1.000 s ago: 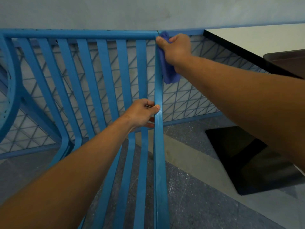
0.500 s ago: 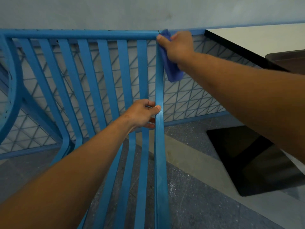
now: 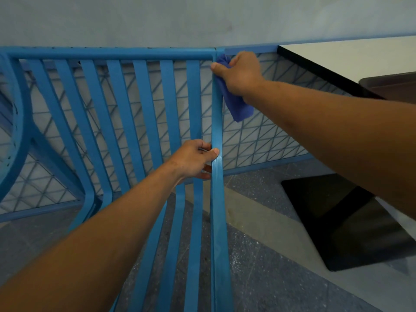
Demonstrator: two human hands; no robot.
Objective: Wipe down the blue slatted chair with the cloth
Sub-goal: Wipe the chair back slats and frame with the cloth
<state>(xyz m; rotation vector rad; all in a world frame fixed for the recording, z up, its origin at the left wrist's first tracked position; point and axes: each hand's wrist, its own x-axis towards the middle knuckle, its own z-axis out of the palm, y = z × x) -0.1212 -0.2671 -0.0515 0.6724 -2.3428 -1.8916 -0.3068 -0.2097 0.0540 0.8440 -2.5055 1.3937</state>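
The blue slatted chair fills the left and middle of the head view, its backrest slats running down into the seat. My right hand grips a dark blue cloth against the top right corner of the chair frame, where the side rail meets the top bar; the cloth's loose end hangs below the hand. My left hand holds the right side rail about halfway down, thumb on the front of the rail and fingers curled behind it.
A white table with a black edge stands at the right, its black base plate on the speckled floor. A blue wire-mesh fence runs behind the chair. Another blue chair's curved part sits at far left.
My right hand with the cloth has shifted slightly along the chair's top right corner. My left hand has kept its hold on the side rail.
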